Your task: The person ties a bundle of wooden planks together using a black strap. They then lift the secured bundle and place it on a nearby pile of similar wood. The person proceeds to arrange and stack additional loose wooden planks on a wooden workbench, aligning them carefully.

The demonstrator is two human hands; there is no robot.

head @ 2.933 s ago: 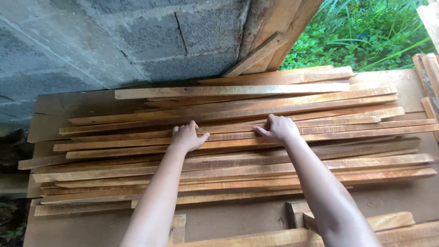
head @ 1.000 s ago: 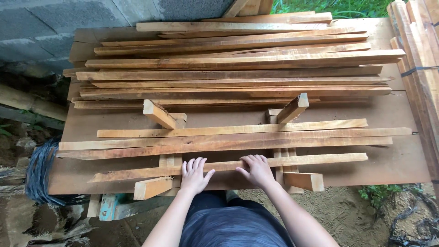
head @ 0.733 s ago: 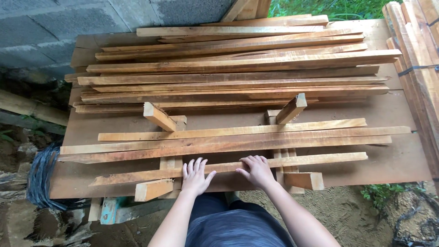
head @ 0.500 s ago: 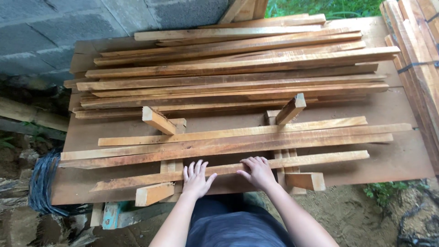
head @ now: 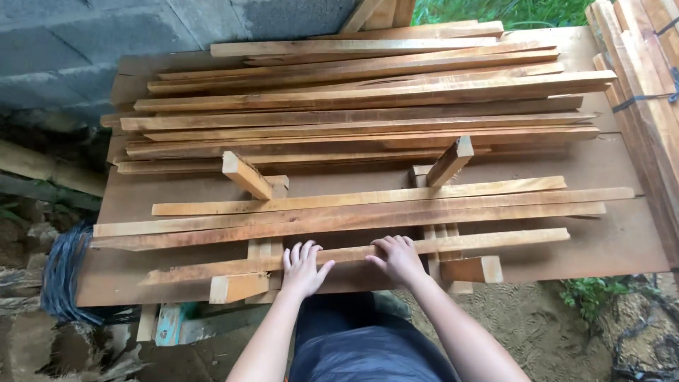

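My left hand (head: 303,267) and my right hand (head: 397,258) both lie palm-down, fingers spread, on the nearest long wooden slat (head: 488,241), which runs left to right along the front of a brown board table (head: 615,240). Just beyond that slat lie several more long slats (head: 368,209) side by side. A larger stack of slats (head: 353,106) fills the far half of the table. Two short wooden blocks (head: 245,175) (head: 450,160) stick up at an angle between the near slats and the far stack.
A grey block wall (head: 106,35) rises behind the table. A bundle of strapped timber (head: 647,92) lies on the right. Dark coiled wire (head: 60,272) hangs at the table's left end. Sandy ground (head: 530,332) and green plants lie below right.
Nearly three seconds ago my hands rested on the far stack; the view has since pulled back and they now rest on the nearest slat. Over the last second they have hardly moved.
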